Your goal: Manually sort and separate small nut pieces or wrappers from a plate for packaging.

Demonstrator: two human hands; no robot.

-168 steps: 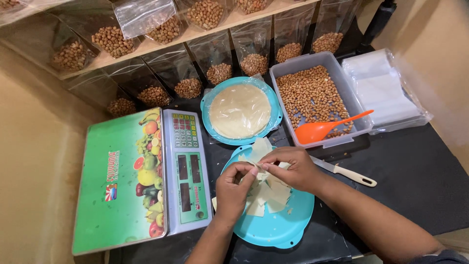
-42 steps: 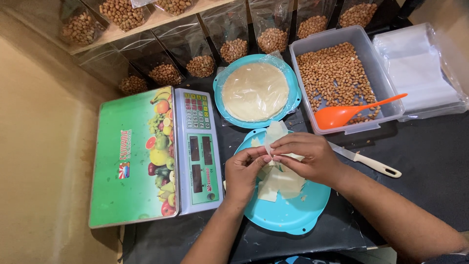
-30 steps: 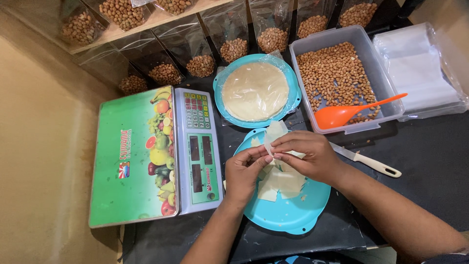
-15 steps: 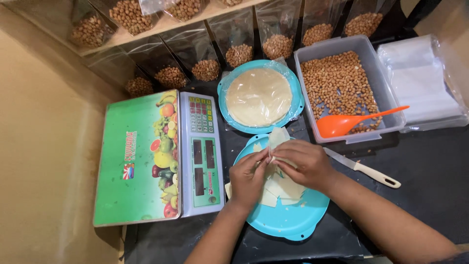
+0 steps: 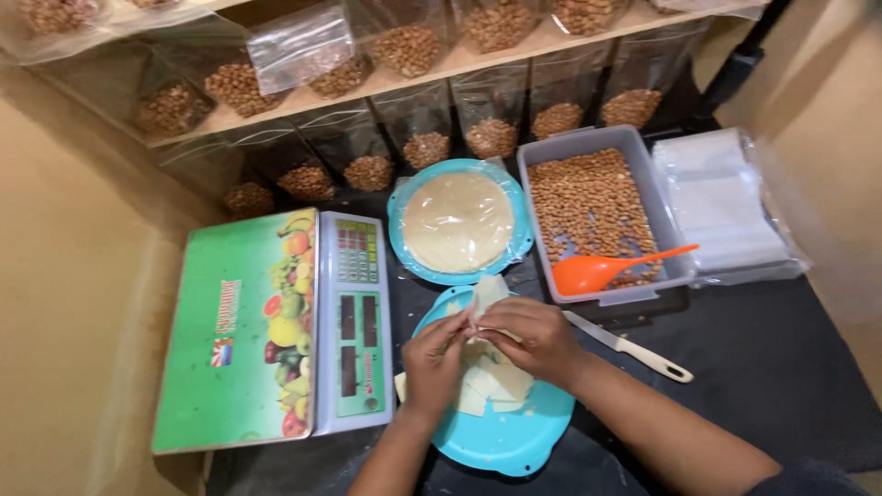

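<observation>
Dim, warm light — soft, slightly blurred.

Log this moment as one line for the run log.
left hand: holding pale sheet piece | right hand: folding same piece | under hands: blue plate with cut pieces | nearby: knife, scale, nut tub

My left hand [image 5: 434, 360] and right hand [image 5: 533, 338] covered where my fingertips met on the pale dough piece [image 5: 487, 294], so the pinch itself stayed hidden. They also hid the middle of the blue plate [image 5: 514, 441]. At twelve o'clock, the bagged nuts [image 5: 404, 46] were cut off by the top edge. The scale's display [image 5: 356, 321] was too small to read.
</observation>
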